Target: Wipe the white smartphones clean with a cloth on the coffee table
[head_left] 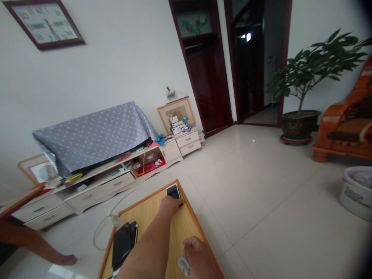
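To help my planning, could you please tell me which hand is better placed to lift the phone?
Probably the left hand: it touches the near end of the phone, whereas the right hand is farther away, holding a greyish item.

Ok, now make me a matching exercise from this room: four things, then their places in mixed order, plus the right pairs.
1. phone
2. flat black object
3. clock
4. potted plant

A. on the wall
B. along the table's left edge
C. near the wooden seat
D. in the left hand

Pairs: 1-D, 2-B, 3-A, 4-C
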Tool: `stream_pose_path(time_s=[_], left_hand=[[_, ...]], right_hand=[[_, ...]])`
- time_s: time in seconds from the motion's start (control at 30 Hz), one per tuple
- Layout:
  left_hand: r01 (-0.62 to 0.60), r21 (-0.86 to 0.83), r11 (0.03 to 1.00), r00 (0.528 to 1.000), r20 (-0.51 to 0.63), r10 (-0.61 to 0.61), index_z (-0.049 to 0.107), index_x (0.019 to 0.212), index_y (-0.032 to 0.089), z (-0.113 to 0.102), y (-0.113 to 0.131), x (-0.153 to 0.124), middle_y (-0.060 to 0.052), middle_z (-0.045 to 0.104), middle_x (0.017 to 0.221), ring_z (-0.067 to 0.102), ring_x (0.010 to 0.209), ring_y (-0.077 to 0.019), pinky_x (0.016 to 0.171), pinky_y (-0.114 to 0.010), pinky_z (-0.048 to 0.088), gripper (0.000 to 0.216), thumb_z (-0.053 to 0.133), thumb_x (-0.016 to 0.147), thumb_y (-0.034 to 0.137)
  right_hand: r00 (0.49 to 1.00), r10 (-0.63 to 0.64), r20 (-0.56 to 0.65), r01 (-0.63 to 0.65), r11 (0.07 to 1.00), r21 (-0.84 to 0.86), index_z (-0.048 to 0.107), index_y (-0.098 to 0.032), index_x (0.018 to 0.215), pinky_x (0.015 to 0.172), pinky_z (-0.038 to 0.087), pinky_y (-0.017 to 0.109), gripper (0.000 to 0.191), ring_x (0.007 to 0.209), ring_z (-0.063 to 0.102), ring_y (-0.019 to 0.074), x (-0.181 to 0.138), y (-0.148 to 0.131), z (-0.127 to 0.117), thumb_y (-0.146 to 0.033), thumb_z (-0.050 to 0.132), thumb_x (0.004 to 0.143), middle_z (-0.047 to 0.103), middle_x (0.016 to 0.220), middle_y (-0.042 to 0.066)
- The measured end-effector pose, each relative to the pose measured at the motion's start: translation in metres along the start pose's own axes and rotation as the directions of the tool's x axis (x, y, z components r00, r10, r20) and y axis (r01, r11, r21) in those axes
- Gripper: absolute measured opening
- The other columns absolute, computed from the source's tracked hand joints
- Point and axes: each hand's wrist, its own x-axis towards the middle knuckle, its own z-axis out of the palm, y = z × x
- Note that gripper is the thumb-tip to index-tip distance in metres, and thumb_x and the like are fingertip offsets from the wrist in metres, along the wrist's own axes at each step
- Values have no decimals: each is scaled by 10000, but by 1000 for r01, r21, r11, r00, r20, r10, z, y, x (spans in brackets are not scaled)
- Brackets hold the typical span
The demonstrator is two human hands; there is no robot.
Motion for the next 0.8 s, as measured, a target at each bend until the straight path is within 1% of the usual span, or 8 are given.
stream_pose_path(time_s=[0.03,0.13,0.23,0.4,0.57,0.7,0.8], left_hand=[[-4,-2,1000,1000,-11,3,714,928,146,0,0,-1,-168,738,1068,703,990,-291,759,-294,537,677,697,629,753],[-6,-8,1000,999,-32,6,721,923,148,-1,-2,-2,-175,750,1047,714,972,-298,731,-286,537,735,651,603,806],[-9,-2,1000,999,-45,9,730,924,138,-2,-3,-4,-192,747,1052,713,975,-312,730,-296,539,760,641,590,815],[-29,8,1000,998,-54,29,735,941,120,0,-4,-3,-213,739,1072,706,997,-327,739,-309,541,775,636,598,808],[-33,-1,999,998,-53,33,735,938,132,1,-6,-3,-199,744,1061,708,989,-319,734,-309,539,761,625,614,811],[-24,-8,1000,998,-54,24,736,936,138,0,-5,-4,-198,743,1056,710,972,-318,727,-315,539,774,610,614,830],[-17,-15,1000,998,-55,16,735,918,132,-1,-4,-6,-206,742,1050,710,964,-324,722,-319,537,791,602,605,846]], right_hand=[[1000,3,-3,-3,1000,-5,483,-222,731,415,257,218,238,447,376,102,-2,-2,0,-442,545,793,404,532,-54],[1000,-7,0,7,1000,-28,469,-226,715,422,262,222,242,447,369,103,-5,-7,-1,-443,531,801,400,524,-56],[1000,-16,8,16,999,-40,473,-229,714,431,274,226,243,453,388,110,-6,-8,-1,-447,527,808,402,530,-55],[998,-58,-2,58,997,-42,473,-229,689,429,278,227,256,467,431,122,1,2,1,-446,547,803,394,543,-50],[1000,-24,-15,24,1000,12,476,-228,718,410,253,221,270,438,372,105,8,14,6,-476,546,799,382,533,-64],[1000,-23,-11,23,1000,-3,476,-228,718,414,257,222,288,443,388,106,10,16,5,-496,550,792,395,531,-61],[999,-46,-18,46,999,-9,467,-228,704,420,261,221,301,451,399,107,11,18,5,-509,540,784,387,527,-63]])
